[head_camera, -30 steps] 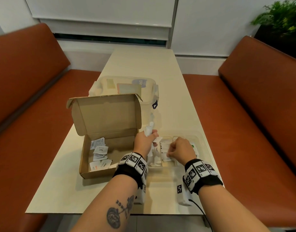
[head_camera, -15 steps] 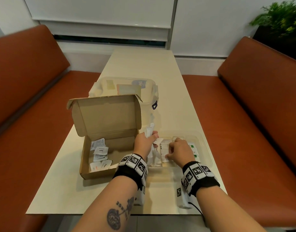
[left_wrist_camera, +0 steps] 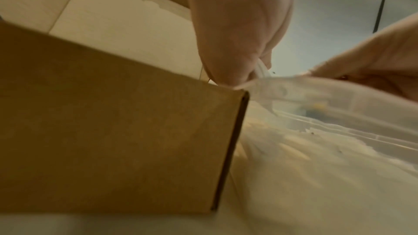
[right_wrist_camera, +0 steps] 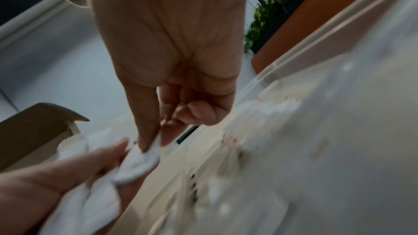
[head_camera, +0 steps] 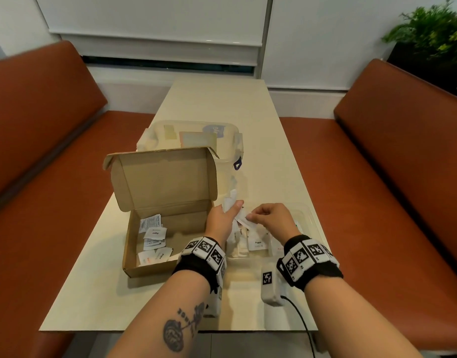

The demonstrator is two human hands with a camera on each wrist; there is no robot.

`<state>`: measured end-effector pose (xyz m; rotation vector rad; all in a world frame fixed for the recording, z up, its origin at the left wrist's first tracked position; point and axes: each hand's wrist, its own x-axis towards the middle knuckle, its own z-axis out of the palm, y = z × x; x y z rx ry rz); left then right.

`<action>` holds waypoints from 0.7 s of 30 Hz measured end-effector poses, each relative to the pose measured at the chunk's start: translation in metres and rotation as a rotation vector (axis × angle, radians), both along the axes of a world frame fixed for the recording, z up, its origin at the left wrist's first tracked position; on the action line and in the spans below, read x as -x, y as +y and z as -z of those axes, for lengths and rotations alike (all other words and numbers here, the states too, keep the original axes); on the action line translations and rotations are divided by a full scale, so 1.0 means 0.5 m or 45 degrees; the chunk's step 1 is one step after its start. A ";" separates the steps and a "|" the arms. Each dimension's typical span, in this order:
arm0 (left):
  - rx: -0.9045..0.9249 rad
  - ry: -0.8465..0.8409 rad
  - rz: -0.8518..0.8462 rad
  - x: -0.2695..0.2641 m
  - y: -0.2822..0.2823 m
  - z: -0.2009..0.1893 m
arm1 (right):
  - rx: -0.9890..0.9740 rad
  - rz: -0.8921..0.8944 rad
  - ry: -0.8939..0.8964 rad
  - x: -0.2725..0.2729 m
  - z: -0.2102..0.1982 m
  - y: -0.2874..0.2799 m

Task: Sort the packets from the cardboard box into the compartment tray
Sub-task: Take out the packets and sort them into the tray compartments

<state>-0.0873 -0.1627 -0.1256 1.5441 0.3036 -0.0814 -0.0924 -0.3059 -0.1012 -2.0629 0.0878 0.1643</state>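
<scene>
An open cardboard box (head_camera: 134,262) holds several white packets (head_camera: 152,239) at its left side. Right of it lies the clear compartment tray (head_camera: 311,223), with packets such as a pepper one (head_camera: 258,242) in its sections. My left hand (head_camera: 222,218) grips a bunch of white packets (head_camera: 228,202) above the tray's left end. My right hand (head_camera: 270,219) pinches one white packet (head_camera: 241,220) from that bunch between thumb and forefinger; the right wrist view shows this pinched packet (right_wrist_camera: 140,162) too. In the left wrist view the box wall (left_wrist_camera: 113,131) fills the left.
A clear lidded plastic container (head_camera: 191,135) stands behind the box. The cream table (head_camera: 222,104) runs away from me between two brown benches (head_camera: 390,177). A potted plant (head_camera: 429,32) sits at the far right. A cable (head_camera: 303,324) trails off the near edge.
My right hand has lifted from the tray's sections and moved left to the bunch in my left hand, where it now pinches a packet. The left hand has stayed put.
</scene>
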 end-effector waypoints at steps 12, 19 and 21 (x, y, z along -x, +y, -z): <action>0.349 0.016 -0.066 -0.002 -0.005 -0.001 | 0.773 -0.334 0.156 0.004 0.018 -0.028; 0.293 0.025 -0.061 -0.006 -0.004 0.007 | 0.818 -0.327 0.011 0.013 0.035 -0.026; 0.274 0.023 -0.051 -0.007 -0.003 0.008 | 0.842 -0.342 -0.031 0.014 0.033 -0.025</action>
